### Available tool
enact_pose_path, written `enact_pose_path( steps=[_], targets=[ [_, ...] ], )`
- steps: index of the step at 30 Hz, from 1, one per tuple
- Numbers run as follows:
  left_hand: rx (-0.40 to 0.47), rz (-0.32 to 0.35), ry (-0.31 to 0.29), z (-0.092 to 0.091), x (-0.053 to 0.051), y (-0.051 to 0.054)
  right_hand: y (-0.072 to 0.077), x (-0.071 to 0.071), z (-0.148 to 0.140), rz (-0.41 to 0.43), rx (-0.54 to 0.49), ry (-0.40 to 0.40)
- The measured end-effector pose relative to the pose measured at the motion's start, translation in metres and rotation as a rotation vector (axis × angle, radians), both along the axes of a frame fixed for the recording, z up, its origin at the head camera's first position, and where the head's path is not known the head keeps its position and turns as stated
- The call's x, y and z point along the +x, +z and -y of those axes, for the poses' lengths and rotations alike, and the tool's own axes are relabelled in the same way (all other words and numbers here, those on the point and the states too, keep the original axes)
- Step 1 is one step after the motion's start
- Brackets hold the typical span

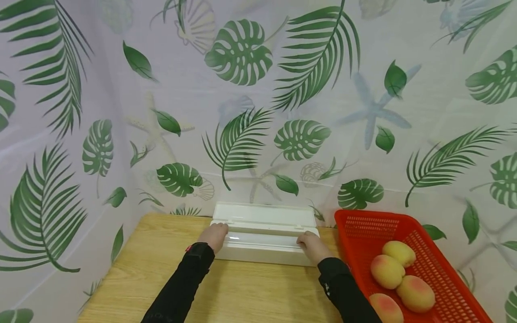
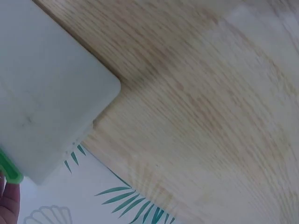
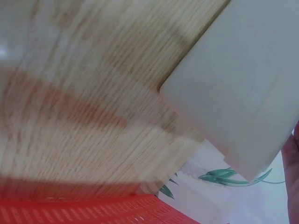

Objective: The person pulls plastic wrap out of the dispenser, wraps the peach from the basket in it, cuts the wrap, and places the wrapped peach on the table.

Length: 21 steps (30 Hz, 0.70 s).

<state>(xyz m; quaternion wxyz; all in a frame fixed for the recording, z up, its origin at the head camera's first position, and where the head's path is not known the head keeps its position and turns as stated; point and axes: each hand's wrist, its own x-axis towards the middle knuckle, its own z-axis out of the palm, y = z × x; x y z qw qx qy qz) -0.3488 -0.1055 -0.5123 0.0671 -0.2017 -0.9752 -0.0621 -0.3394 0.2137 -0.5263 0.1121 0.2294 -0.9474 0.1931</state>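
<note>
Two hands [image 1: 215, 236] [image 1: 314, 248] hold the glossy roll [image 1: 262, 239]; red cuff tag [image 1: 188, 248] illegible.

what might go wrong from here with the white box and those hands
The lid is open behind both hands, so a bump might drop it onto the fingers.
The left hand and right hand are at opposite ends of the white box; an uneven pull could skew or slide it.
The right sleeve is close to the red basket, so a sideways swing may jostle the peaches.
</note>
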Motion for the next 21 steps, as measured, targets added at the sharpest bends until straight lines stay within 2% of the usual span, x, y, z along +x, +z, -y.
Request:
enact_pose_path(
  steps=[5, 12, 18, 21],
  targets=[
    [0.000, 0.012, -0.012, 0.004, -0.002, 0.008, 0.005, -0.003, 0.005, -0.027, -0.006, -0.040],
    [0.068, 0.035, 0.005, 0.004, -0.003, 0.019, 0.013, -0.006, 0.006, -0.016, -0.004, -0.102],
    [0.092, 0.041, -0.022, 0.008, -0.004, 0.025, 0.023, -0.006, 0.004, 0.036, 0.010, -0.089],
    [0.092, 0.044, -0.026, 0.010, -0.006, 0.028, 0.027, -0.007, 0.004, 0.027, 0.004, -0.080]
  ],
)
